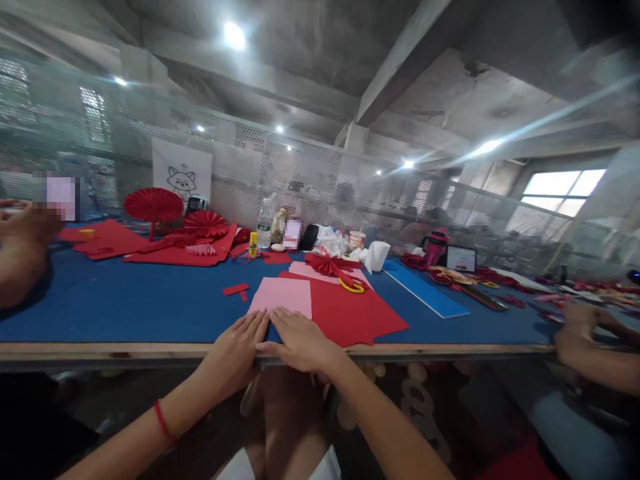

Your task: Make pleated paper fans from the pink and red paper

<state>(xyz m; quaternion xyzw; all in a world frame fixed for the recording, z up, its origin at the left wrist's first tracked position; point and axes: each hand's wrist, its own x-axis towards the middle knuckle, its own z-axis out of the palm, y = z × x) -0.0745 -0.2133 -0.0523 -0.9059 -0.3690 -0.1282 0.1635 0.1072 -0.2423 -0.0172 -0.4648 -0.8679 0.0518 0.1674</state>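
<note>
A pink sheet of paper (285,293) lies on the blue tabletop by the wooden front edge. My left hand (241,341) rests flat on its near left edge, fingers stretched out. Beside it, my right hand (301,341) also lies flat on the near edge, thumb reaching toward the left hand. Larger red paper (357,313) spreads out to the right, partly under the pink sheet. On it are yellow-handled scissors (352,287) and a pleated red paper piece (325,264). Small red paper scraps (235,290) sit left of the pink sheet.
Behind stand a yellow glue stick (253,245), a water bottle (265,223) and a white paper roll (377,255). Red paper fans (153,205) are at the left, a blue board (425,290) at the right. Other people's arms (20,250) show at both sides.
</note>
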